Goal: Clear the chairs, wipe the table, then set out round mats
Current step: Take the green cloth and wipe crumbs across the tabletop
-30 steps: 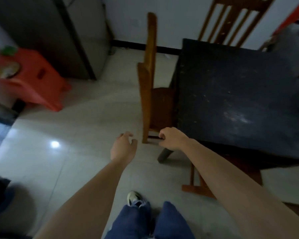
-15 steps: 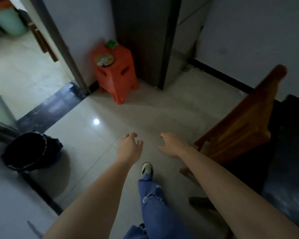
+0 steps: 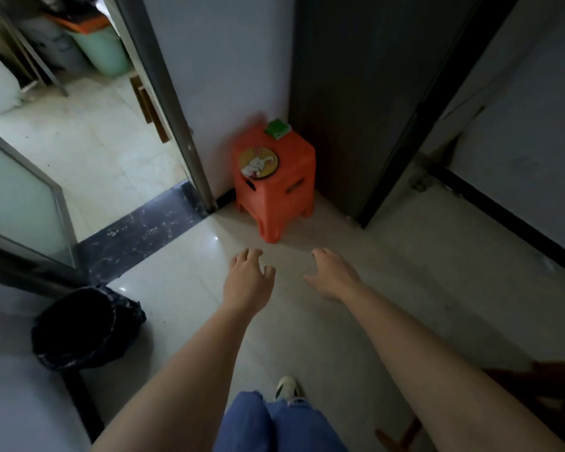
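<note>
Both arms stretched forward over the pale tiled floor [image 3: 388, 256], palms down. Left hand [image 3: 247, 280] empty, fingers loosely spread and slightly curled, touching nothing. Right hand [image 3: 331, 277] likewise empty, fingers apart and relaxed, near the left hand but not meeting it. Ahead of both hands, well apart from them, an orange plastic stool [image 3: 274, 187] tucked into the corner between a white wall [image 3: 229, 60] and a dark tall cabinet [image 3: 366, 93]. On the stool's top, a round mat [image 3: 259, 162] printed with a white rabbit on a yellow ground, lying flat toward the front; behind it, at the back edge, a small green pad [image 3: 277, 128]. To the left, an open doorway with a dark marbled threshold [image 3: 137, 230] and a brighter room beyond, a pale green bin [image 3: 103, 52] at its far side. Lower left, a black-lined waste bin [image 3: 82, 327] against the wall. Bottom centre, blue jeans [image 3: 274, 425] and one light shoe [image 3: 287, 388]. Bottom right corner, part of a wooden chair [image 3: 548, 386], dim and cut off by the frame edge.
</note>
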Motion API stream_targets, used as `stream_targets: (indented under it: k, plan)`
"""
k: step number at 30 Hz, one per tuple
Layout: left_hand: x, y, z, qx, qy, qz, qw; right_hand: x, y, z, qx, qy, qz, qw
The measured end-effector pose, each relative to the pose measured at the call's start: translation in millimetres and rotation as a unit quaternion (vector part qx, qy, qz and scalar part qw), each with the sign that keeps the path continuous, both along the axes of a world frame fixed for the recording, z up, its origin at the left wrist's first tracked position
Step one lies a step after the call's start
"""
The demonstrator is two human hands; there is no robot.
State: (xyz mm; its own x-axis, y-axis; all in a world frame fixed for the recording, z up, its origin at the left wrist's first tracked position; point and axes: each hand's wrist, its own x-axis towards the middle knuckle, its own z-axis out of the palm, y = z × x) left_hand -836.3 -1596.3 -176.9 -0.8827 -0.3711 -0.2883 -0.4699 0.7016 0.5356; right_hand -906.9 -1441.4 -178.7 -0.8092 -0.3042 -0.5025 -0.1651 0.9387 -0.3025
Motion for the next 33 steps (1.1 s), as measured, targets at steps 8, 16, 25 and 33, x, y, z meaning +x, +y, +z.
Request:
stream_targets:
  k: [8,16,25,33]
  plan:
    - [-166.8,-83.7,0.0,-0.019,0.036,0.024,0.999,-161.3,-78.2,-3.6,-0.009,0.012,0.023,1.0]
    - [-333.2,-155.4,-40.8,-0.004,0.003,0.002,1.0,-325.3,-162.6,-41.5,-0.022,-0.009,0.006,1.0]
    - [-471.4,-175.6,-92.8,0.03,-0.051,-0.009,0.998,-478.6,-189.8,-93.2,-0.009,-0.034,0.013,0.999]
    - [-578.3,-166.2,-167.3,0.035,-0.12,0.017,0.992,-599.9,-189.1,-157.9,0.033,-0.024,0.1,0.994]
